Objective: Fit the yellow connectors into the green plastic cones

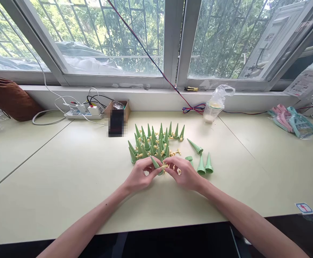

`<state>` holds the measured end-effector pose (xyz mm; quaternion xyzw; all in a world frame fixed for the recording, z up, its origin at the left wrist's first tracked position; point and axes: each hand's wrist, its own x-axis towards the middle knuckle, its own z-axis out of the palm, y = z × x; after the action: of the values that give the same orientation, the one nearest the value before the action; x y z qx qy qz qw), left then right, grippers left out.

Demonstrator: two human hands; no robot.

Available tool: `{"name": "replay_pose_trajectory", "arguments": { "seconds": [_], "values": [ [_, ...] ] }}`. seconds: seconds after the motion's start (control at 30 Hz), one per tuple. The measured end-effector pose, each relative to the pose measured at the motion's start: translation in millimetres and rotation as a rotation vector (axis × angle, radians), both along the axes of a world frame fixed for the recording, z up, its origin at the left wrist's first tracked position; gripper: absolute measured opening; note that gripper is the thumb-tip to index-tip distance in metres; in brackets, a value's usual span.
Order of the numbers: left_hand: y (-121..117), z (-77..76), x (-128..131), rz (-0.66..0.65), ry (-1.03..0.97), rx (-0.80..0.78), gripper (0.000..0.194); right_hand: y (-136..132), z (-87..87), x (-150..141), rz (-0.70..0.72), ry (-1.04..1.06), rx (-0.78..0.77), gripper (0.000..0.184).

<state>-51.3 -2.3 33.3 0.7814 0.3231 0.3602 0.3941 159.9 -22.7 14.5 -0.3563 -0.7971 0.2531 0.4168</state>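
Observation:
My left hand (139, 176) is closed around a small green plastic cone (155, 163), its tip pointing up and left. My right hand (183, 172) pinches a little cream-yellow piece (165, 166) at the cone's wide end. Both hands rest on the pale table (73, 172), just in front of a cluster of several upright green cones (153, 143) with small yellow pieces among them. To the right of my right hand stand two green cones (205, 165); another cone (195, 146) lies on its side.
A clear plastic cup in a bag (212, 107) stands near the windowsill. A power strip with cables (82, 113) and a small cardboard box (118, 109) sit at the back left. A brown cushion (8, 98) lies far left; packaged items (293, 122) lie far right.

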Motion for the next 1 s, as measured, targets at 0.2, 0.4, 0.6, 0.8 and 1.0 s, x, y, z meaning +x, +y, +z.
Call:
{"name": "replay_pose_trajectory", "arguments": {
  "seconds": [0.2,0.4,0.6,0.8,1.0],
  "values": [
    [0.9,-1.5,-0.5,-0.014,0.002,-0.092,0.02,2.6,-4.2,1.1,0.0,-0.044,0.058,0.017],
    [1.9,-5.4,-1.2,-0.053,-0.036,-0.138,0.02,5.1,-9.8,1.0,0.008,-0.058,0.118,0.016],
    [1.3,-5.4,-2.1,-0.095,-0.001,-0.145,0.015,7.2,-12.6,2.2,0.017,-0.057,0.107,0.015],
    [0.4,-6.0,-0.5,-0.084,0.031,-0.076,0.013,7.1,-12.5,2.7,0.009,-0.089,0.089,0.015],
    [-1.2,-7.6,0.6,-0.081,0.056,0.03,0.01,7.2,-12.5,3.7,0.01,-0.115,0.062,0.017]
  ]
}}
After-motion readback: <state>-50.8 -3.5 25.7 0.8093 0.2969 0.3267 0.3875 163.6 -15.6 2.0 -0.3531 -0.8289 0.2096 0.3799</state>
